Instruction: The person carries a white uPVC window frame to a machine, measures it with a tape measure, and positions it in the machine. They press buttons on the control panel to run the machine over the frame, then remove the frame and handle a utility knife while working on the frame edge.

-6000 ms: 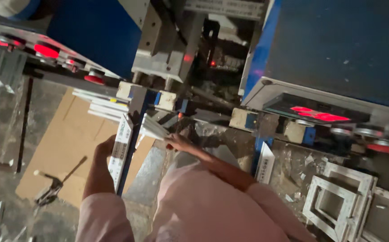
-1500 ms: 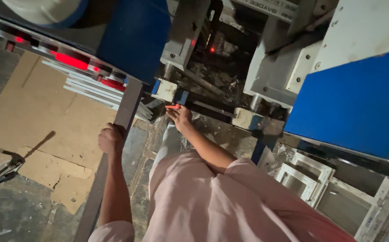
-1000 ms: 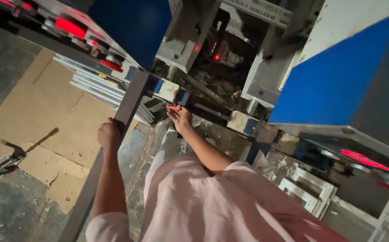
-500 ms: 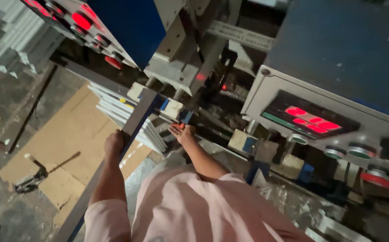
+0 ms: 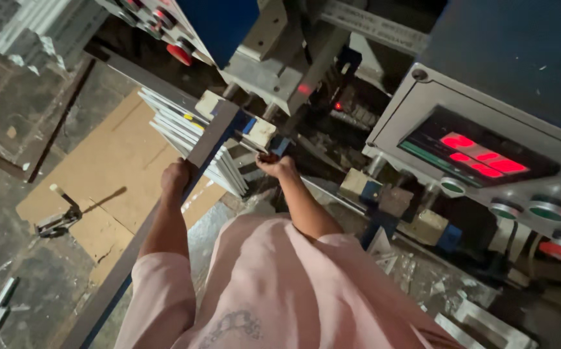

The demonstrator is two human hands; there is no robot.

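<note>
Two Hands at the Machine Bed

Two bare hands worked one long grey metal bar that ran from the lower left up toward the machine. Left of it, on the floor, a small tool lay on a cardboard sheet. The left hand wrapped the bar, fingers curled tight around it, with a stack of white profiles just beyond the knuckles. The right hand reached to the bar's far end by a blue-and-cream clamp block; whether its fingers pinched anything could not be told. Further right glowed a red display.
</note>
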